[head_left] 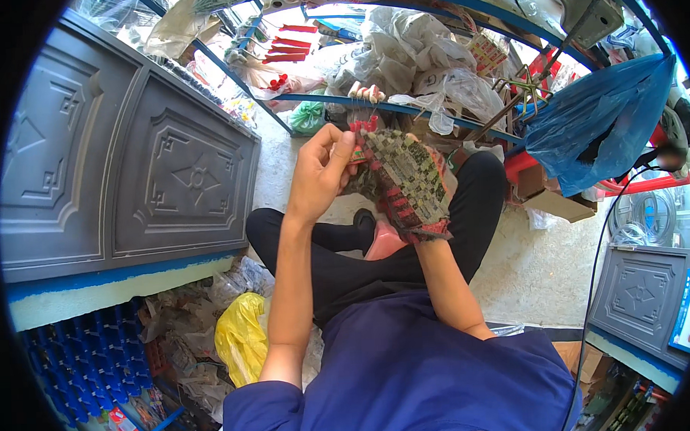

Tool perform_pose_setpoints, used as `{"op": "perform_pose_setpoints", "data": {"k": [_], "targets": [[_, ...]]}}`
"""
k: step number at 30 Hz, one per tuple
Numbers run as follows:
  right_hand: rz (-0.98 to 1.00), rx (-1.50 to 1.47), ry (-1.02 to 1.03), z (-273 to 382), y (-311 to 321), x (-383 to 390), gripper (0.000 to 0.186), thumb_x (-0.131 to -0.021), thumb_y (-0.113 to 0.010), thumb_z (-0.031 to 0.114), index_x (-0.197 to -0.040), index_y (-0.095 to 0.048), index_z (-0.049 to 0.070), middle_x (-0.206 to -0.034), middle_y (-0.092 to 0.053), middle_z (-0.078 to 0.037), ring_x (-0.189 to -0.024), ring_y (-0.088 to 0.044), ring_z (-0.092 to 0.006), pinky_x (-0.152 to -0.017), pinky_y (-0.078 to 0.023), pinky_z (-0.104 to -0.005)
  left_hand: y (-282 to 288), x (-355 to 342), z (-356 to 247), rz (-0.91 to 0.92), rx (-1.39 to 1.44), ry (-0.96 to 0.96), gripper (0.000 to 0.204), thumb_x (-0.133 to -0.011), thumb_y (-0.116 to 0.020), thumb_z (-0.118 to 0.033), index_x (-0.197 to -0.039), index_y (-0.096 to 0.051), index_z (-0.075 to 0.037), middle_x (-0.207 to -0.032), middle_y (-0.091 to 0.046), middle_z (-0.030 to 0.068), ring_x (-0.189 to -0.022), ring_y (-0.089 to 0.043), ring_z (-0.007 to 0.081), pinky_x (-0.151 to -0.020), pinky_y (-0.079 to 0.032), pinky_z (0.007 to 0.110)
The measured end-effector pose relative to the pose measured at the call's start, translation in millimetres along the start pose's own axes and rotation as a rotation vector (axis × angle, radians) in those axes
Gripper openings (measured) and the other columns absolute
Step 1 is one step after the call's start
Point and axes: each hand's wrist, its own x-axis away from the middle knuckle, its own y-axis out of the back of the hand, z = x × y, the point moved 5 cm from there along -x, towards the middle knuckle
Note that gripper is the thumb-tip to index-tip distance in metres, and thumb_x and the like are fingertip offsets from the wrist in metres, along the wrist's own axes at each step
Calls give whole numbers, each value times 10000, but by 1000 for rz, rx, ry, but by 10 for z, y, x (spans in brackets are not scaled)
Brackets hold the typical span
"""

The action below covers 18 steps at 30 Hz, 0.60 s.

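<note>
My left hand [320, 169] is raised before me, with its thumb and fingers closed in a pinch. They sit against the left side of a rough checkered bundle [406, 171], patterned in grey, yellow-green and black with red bands. A small red and green piece [357, 155] shows beside the fingertips; what exactly they pinch is hidden. My right forearm [450, 280] runs up to the red lower end of the bundle, which covers my right hand completely. Small red tips [364, 125] stick out at the bundle's upper left, just below the shelf edge.
A blue-framed shelf [303, 98] with plastic bags [423, 49] and red-handled tools [290, 46] stands ahead. On the right hang a blue bag [600, 123] and a black cable [596, 260]. Grey panelled cabinets [188, 175] flank me. A yellow bag [241, 339] lies at my left.
</note>
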Motion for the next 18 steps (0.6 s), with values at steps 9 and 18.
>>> {"op": "perform_pose_setpoints", "data": {"k": [9,18], "targets": [[140,-75,-86,5,1,36,477,-958,-619,110,-1403,-464,32,-1283,-577,-64,-1167,-557,-156,-998,-456,-289,-157,-16,-375,6,-511,-228,275,-980,-646,-273,-948,-587,-6,-737,-605,31,-667,-531,91,-605,-438,270],[38,840,269,-644,352,352,476,-835,-758,183,-1245,-605,-2,-1063,-685,-79,-971,-662,-169,-887,-533,-333,26,-31,-536,-337,-394,-463,263,-953,-689,-256,-937,-612,-5,-768,-661,62,-697,-570,103,-629,-461,281]]}}
